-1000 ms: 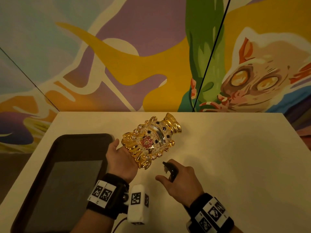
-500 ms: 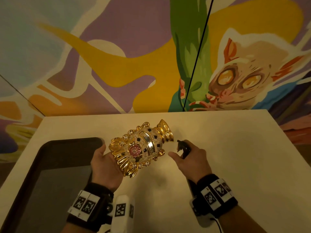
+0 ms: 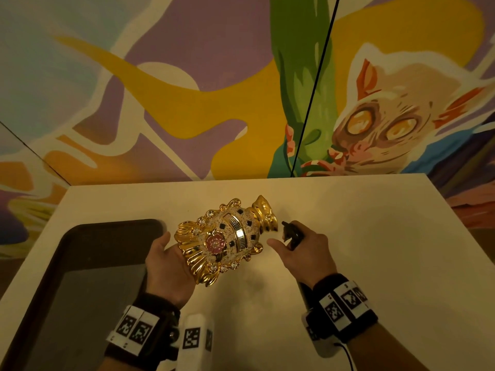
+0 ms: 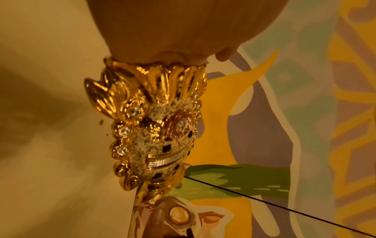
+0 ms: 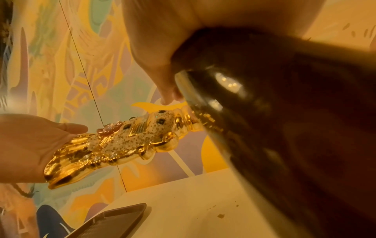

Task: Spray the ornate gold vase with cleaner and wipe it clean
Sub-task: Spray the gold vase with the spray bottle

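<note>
While the vase [image 3: 227, 239] is held off the table [image 3: 348, 236] by its flared gold foot in the left hand [image 3: 166, 266], palm up with the thumb alongside, a dark spray bottle [image 3: 292, 232] is gripped in the right hand [image 3: 302, 253], its nozzle aimed at the vase's neck from just beside it. The vase is tilted, mouth pointing away and to the right. No mist or wet streaks can be made out on the speckled body, so whether any cleaner has been applied cannot be told. Spraying is judged to be the step in hand; wiping is still to be done, and no cloth is seen. A dark tray [image 3: 88, 263] lies on the table to the left.
</note>
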Motion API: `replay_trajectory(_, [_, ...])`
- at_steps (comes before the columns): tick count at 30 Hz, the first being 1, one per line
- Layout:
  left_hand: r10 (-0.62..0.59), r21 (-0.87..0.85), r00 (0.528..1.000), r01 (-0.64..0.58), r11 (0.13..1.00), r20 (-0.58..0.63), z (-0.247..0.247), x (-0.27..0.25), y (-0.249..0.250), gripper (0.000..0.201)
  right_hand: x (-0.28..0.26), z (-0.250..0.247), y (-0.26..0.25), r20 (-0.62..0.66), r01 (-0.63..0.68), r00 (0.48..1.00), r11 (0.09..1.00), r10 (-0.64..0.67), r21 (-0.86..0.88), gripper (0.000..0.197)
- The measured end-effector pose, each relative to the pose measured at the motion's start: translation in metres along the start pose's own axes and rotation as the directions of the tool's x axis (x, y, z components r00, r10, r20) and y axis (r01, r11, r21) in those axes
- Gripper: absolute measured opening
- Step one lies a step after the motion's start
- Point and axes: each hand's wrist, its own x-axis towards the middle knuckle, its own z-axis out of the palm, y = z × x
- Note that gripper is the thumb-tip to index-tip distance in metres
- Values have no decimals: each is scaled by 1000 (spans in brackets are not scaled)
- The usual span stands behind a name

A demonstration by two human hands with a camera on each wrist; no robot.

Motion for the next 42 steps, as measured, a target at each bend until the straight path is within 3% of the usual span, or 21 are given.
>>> replay_trajectory(11, [13, 45, 1000, -13, 999, 3, -4, 8, -2, 73, 1, 6, -8, 31, 57, 998, 998, -58, 23, 25])
replay_trajectory(14, [51, 153, 999, -51, 987, 4, -3, 9, 1, 65, 0, 8, -9, 42, 67, 997, 997, -69, 48, 29])
replay_trajectory(16, [97, 317, 994, -105, 942, 40, 1, 9, 4, 57, -1, 11, -6, 56, 57, 997, 996, -61, 71, 41])
replay_trajectory(17, [125, 431, 990, -144, 891, 72, 6, 9, 6, 54, -2, 12, -4, 60, 55, 996, 995, -61, 86, 44])
replay_trajectory(19, [143, 679, 981, -196, 708, 135, 16, 15, 11, 49, -6, 13, 5, 38, 86, 995, 989, -91, 118, 40])
replay_trajectory(22, [-72, 918, 974, -176, 355, 215, 33, 27, 16, 53, -12, 19, 26, -18, 118, 993, 977, -117, 180, 28])
replay_trajectory(25, [-194, 966, 960, -227, -126, 201, 57, 32, 17, 54, -15, 27, 52, -19, 52, 999, 973, -49, 224, 29])
replay_trajectory(28, [-275, 871, 942, -291, -395, 190, 74, 38, 14, 47, -18, 32, 74, -33, 4, 999, 973, 4, 231, 49])
replay_trajectory(34, [-346, 696, 934, -306, -650, 88, 79, 55, 1, 40, -15, 34, 92, -87, -21, 995, 955, 48, 295, 39])
replay_trajectory(42, [-390, 621, 915, -366, -693, 105, 79, 68, -7, 42, -11, 40, 106, -91, 8, 996, 938, 25, 347, 28])
